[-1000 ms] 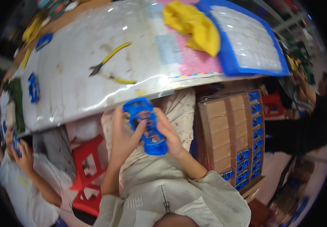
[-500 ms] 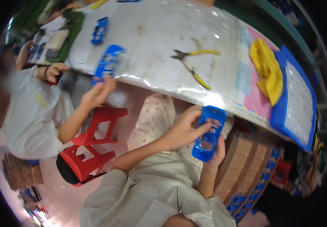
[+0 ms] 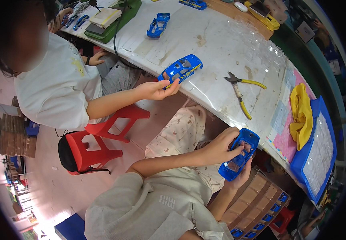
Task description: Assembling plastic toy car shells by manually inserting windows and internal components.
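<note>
Left hand (image 3: 222,149) and right hand (image 3: 243,179) are together holding a blue toy car shell (image 3: 241,159) in front of the person, just off the near edge of the white table (image 3: 215,90). The left hand is pinching the shell's left side, its thumb reaching over the window openings; the right hand is cupping the lower right side from beneath, most of its fingers being hidden behind the shell. The shell's long axis is slanting from lower left to upper right, its upper end pointing toward the table; which end is the car's front, one cannot tell. Beyond the left forearm, a co-worker's hand (image 3: 159,89) is gripping a second blue car (image 3: 184,68) by its near end, above the table's edge, its long axis likewise rising to the right. Yellow-handled cutters (image 3: 236,83) are lying open on the table, their blades pointing to the upper left. A yellow cloth (image 3: 301,114) is resting beside a blue tray (image 3: 309,160).
</note>
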Tool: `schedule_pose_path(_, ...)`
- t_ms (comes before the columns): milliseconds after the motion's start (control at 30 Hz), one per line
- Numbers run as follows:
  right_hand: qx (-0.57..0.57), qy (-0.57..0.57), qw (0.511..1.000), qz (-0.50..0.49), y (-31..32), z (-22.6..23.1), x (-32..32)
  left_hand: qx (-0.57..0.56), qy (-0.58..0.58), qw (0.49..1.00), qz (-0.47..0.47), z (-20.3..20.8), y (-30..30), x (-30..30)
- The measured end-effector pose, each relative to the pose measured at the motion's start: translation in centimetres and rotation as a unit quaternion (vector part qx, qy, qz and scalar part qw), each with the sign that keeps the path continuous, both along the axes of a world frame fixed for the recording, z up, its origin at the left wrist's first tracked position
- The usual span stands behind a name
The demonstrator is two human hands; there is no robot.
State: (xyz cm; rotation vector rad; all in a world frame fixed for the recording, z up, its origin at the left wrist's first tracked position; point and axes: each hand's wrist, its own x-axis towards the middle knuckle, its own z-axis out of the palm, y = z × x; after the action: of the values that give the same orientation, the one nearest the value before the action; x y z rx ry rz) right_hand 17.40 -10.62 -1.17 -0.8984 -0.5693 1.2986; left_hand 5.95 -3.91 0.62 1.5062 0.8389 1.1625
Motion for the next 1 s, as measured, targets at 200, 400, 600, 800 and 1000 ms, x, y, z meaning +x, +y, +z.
schedule_pose_path(200, -0.003, 0.032, 0.999, 0.002, -0.1, 0.3, -0.4, -0.054, -0.021, 0.998, 0.008, 0.4, -0.4, -0.6)
schedule_pose_path(400, -0.029, 0.000, 1.000, -0.012, 0.0, -0.1, -0.5, 0.004, 0.032, 0.998, 0.054, 1.5, -0.8, -1.5)
schedule_pose_path(600, 0.038, 0.017, 0.993, 0.112, 0.8, 1.4, -1.0, 0.202, 0.218, 0.915, 0.271, 1.3, 3.0, -5.0)
schedule_pose_path(800, 0.017, -0.001, 0.997, 0.072, 0.8, 1.5, -1.5, 0.202, 0.545, 0.730, 0.360, 0.0, 11.3, -11.9)
schedule_pose_path(1000, -0.002, 0.015, 0.998, 0.068, 1.1, 1.5, -1.8, 0.286, 0.495, 0.729, 0.377, -1.2, 11.2, -12.0)
